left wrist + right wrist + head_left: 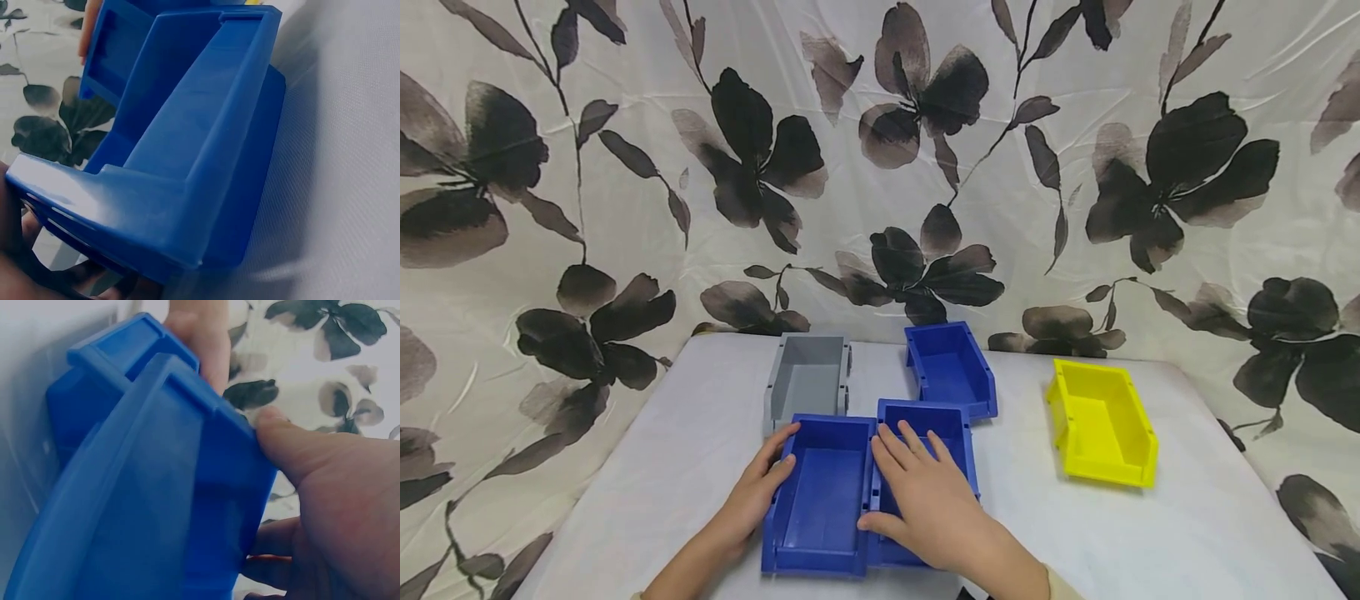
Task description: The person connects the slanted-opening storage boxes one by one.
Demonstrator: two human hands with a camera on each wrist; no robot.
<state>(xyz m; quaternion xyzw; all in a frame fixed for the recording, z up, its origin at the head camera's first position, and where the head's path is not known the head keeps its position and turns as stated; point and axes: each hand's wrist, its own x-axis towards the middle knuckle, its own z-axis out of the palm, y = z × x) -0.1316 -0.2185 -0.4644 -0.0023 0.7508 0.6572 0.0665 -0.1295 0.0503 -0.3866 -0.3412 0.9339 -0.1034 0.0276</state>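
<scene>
Two blue storage bins stand side by side near the table's front, their walls meeting. My left hand [748, 497] grips the left blue bin [823, 492] by its outer side, the thumb by the rim. Over the right blue bin [964, 433] lies my right hand [925, 500], its thumb at the wall between the bins. In the right wrist view, that thumb rests at the rim of a blue bin [150, 500], with other fingers [269, 544] lower along the edge. The left wrist view shows the left bin [194, 119] from its open front.
Behind the left bin stands a grey bin [808, 375], close to its back edge. Another blue bin [953, 367] sits at the table's back, and a yellow bin [1101, 421] to the right. Flowered cloth [880, 192] hangs behind the white table [655, 467].
</scene>
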